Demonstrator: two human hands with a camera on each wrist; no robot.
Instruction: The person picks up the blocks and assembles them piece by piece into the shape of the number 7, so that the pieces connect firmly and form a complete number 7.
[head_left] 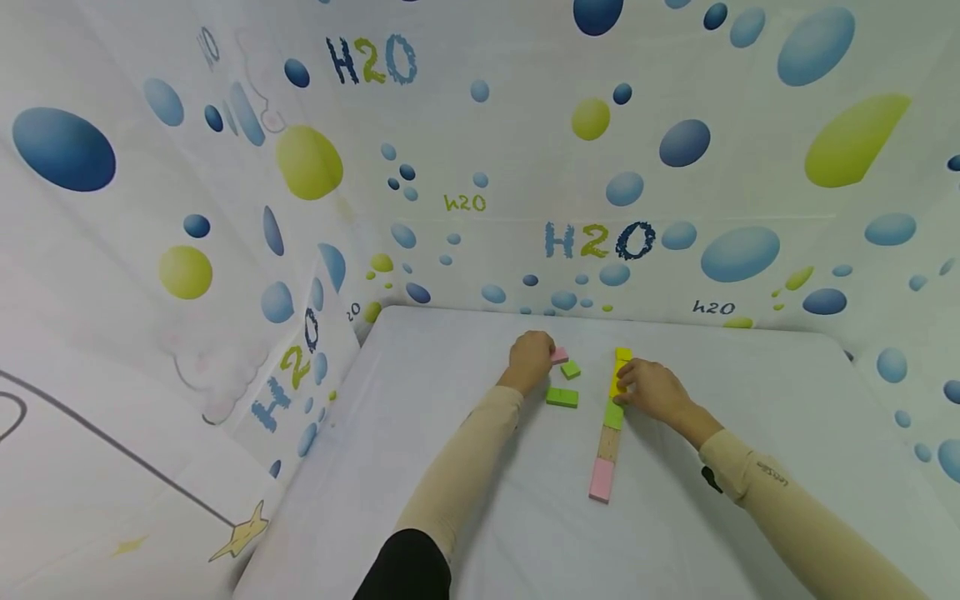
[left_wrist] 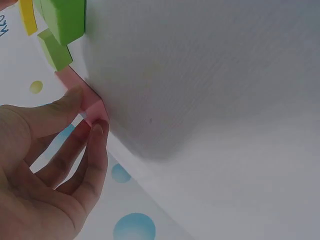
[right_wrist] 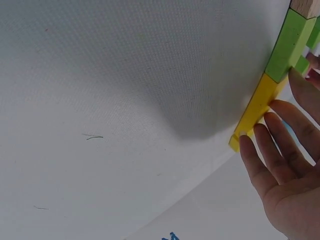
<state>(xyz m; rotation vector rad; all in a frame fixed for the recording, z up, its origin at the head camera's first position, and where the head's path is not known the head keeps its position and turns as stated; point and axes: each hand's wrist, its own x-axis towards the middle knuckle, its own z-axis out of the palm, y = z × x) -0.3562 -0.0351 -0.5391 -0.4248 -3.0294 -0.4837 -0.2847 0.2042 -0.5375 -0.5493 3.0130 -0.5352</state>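
Observation:
My left hand (head_left: 531, 358) pinches a pink block (left_wrist: 80, 90) at the far side of the table, thumb on one face and fingertips at its end. A small green block (head_left: 571, 369) lies beside it, with a longer green piece (head_left: 562, 397) nearer me. To the right runs a straight row: a small yellow block (head_left: 623, 353), a longer yellow block (right_wrist: 257, 106), a green block (head_left: 613, 416), a bare wooden block (head_left: 608, 445) and a pink end block (head_left: 601, 481). My right hand (head_left: 656, 392) touches the yellow part of this row with extended, slightly bent fingertips.
A white cloth covers the table (head_left: 420, 375). Behind its far edge stands a wall covering (head_left: 517, 225) printed with blue and green spots; a similar one is at the left side.

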